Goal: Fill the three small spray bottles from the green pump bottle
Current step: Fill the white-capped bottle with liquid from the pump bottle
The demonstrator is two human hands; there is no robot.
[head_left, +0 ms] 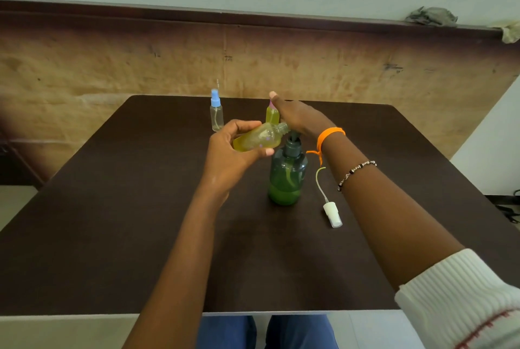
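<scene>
Yellow-green liquid already fills most of the tilted spray bottle (257, 139) that your left hand (236, 148) clasps, fingers curled over its top side and thumb pressed beneath. Its open neck sits just right of that grip, touching or nearly touching the spout of the green pump bottle (287, 177), which stands directly below and right of the neck. Your right hand (298, 117) lies flat on the pump head, fingers extended, palm pressing down rather than closed around anything.

Judged from this, the second fill is in progress. Keep the neck hard against the spout and press in short, full strokes. Level the bottle gradually as it fills, since its tilt could spill liquid at the neck. Steady the pump bottle with vertical pressure only.

Beyond the grip stand a filled bottle (272, 115), partly hidden by your right hand, and a blue-capped empty bottle (216, 112). The loose white sprayer top (332, 213) lies nearer to you, right of the pump bottle, on the dark table (140, 208).
</scene>
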